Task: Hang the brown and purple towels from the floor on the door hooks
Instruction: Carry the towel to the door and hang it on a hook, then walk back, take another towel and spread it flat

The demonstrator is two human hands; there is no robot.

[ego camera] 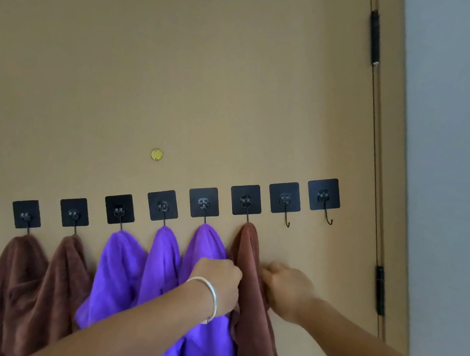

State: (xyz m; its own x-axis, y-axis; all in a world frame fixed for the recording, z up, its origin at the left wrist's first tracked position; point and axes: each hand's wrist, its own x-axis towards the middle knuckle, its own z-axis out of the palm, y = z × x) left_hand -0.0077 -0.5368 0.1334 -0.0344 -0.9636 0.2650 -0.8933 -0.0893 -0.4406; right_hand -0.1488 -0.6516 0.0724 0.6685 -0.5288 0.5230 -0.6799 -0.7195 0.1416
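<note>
**Sixth towel on its hook, both hands settling it**

Nearest: two bare forearms reach in from the bottom edge. Left hand [217,284], silver bangle [210,298] on the wrist, fingers curled and gripping the left edge of the brown towel [248,281]. Right hand [285,292] is at that towel's right edge, fingers bent against the cloth; looks like a pinch, grip partly hidden. Likely holding both sides to spread or straighten the drape so it stays put.

Behind the hands: that brown towel hangs from the sixth hook [246,199], bunched at the top. Left of it, touching, three purple towels [160,257] on the third to fifth hooks. Further left, two more brown towels [24,271] on the first two hooks.

Right of the hands: two empty hooks [304,200], well clear of the cloth.

Farthest: tan door [181,69] with a small brass disc [156,155] above the row, black hinges [374,37] on the right edge, grey wall [466,145] beyond. Floor not in view, so remaining towels cannot be judged.
</note>
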